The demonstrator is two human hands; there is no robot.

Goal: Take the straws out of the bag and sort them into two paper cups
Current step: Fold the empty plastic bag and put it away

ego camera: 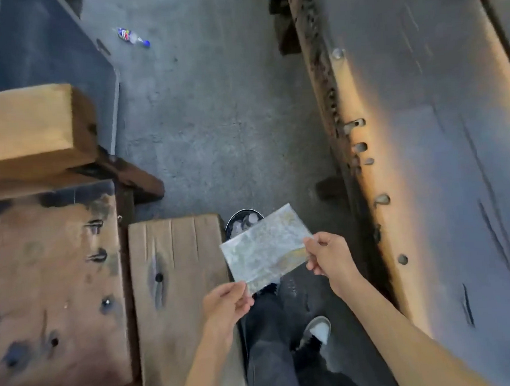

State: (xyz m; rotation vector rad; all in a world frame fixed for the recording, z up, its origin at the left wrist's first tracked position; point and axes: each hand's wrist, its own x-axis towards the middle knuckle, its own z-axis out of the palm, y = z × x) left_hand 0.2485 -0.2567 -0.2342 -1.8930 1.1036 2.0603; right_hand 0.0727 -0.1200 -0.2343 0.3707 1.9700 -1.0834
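Note:
I hold a flat, clear plastic bag (266, 247) in front of me, above my legs and shoes. My left hand (226, 303) pinches its near left corner. My right hand (329, 255) pinches its right edge. The bag looks flat and see-through; I cannot make out straws inside it. No paper cups are in view.
A wooden bench (176, 287) stands at my left, with a wider wooden slab (53, 279) and a timber block (26, 129) beyond it. A long wooden table (442, 151) runs along the right. A plastic bottle (132, 36) lies on the concrete floor (212, 106).

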